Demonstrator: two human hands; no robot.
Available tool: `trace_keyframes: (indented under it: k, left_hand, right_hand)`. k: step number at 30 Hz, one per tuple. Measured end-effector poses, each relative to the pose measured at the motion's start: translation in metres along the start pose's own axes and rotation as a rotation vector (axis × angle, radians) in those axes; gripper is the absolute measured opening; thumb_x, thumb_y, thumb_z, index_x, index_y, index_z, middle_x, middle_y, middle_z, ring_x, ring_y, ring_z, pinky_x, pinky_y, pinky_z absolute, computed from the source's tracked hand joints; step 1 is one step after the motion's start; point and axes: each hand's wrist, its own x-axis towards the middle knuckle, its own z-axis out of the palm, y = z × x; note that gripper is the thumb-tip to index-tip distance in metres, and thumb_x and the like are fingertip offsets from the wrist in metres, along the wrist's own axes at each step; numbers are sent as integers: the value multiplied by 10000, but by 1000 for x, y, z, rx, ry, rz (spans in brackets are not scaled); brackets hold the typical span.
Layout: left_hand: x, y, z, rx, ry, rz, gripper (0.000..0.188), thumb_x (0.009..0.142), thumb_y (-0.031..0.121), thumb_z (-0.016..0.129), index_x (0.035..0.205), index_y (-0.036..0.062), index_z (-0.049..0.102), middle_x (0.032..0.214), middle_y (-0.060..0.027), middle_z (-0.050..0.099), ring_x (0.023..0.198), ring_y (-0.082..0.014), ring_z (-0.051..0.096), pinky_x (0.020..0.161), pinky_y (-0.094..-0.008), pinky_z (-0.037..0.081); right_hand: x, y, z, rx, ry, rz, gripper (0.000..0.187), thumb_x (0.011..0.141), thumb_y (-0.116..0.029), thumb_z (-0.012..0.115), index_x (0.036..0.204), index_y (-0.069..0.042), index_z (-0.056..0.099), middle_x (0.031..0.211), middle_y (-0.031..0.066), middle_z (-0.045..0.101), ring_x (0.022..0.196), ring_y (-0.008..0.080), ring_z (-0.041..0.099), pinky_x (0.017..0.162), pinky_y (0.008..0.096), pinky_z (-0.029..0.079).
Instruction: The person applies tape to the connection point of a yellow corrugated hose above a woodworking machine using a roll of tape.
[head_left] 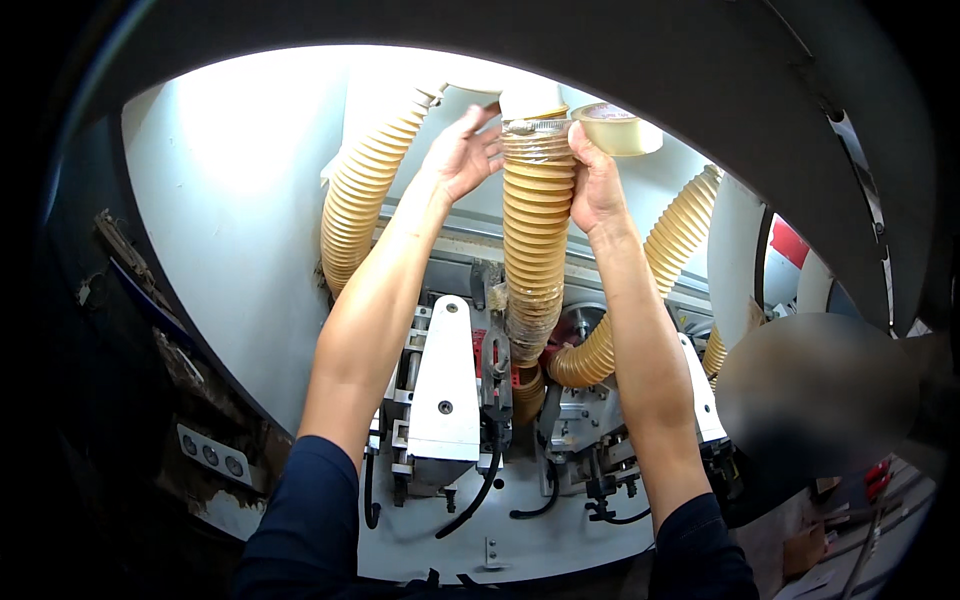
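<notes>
A ribbed yellowish hose (540, 215) hangs upright in the middle, with a metal hose clamp (535, 126) around its top end. Clear tape (530, 150) wraps the hose just below the clamp. On the hose's right side, my right hand (597, 185) grips a roll of clear tape (632, 138), its thumb up near the clamp. My left hand (465, 155) is raised at the hose's left side, fingers apart and holding nothing; some fingertips reach behind the hose and are hidden. More clear wrapping (532, 310) covers the hose's lower end.
Similar ribbed hoses stand at the left (365, 190) and right (680, 230). Below are machine units with a white cover (445, 390) and black cables (480, 500). A dark curved housing edge (600, 50) arches overhead. A blurred round shape (815, 395) is at the right.
</notes>
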Motion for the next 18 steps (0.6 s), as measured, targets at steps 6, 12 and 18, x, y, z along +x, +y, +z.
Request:
trace_keyframes:
  k: [6, 12, 18]
  left_hand:
    - [60, -9, -12, -32, -267, -136, 311, 898, 170, 607, 1116, -50, 590, 1091, -186, 639, 954, -229, 647, 868, -365, 537]
    - [87, -30, 17, -114, -341, 30, 327, 891, 191, 617, 1101, -56, 583, 1098, -177, 639, 960, -229, 647, 852, -365, 550]
    - [109, -37, 19, -254, -329, 70, 321, 895, 189, 607, 1103, -53, 576, 1101, -174, 637, 967, -232, 645, 856, -365, 550]
  right_hand:
    - [2, -6, -3, 47, -3, 88, 506, 829, -314, 719, 1202, -40, 514, 1133, 87, 576, 1078, 224, 530, 971, 395, 427]
    - [3, -4, -7, 110, 83, 79, 208, 836, -143, 659, 1020, -50, 629, 1031, 71, 639, 983, 208, 584, 920, 366, 461]
    - [7, -4, -4, 73, 67, 74, 443, 802, -261, 751, 1151, -53, 573, 1103, 55, 612, 1064, 201, 549, 983, 366, 428]
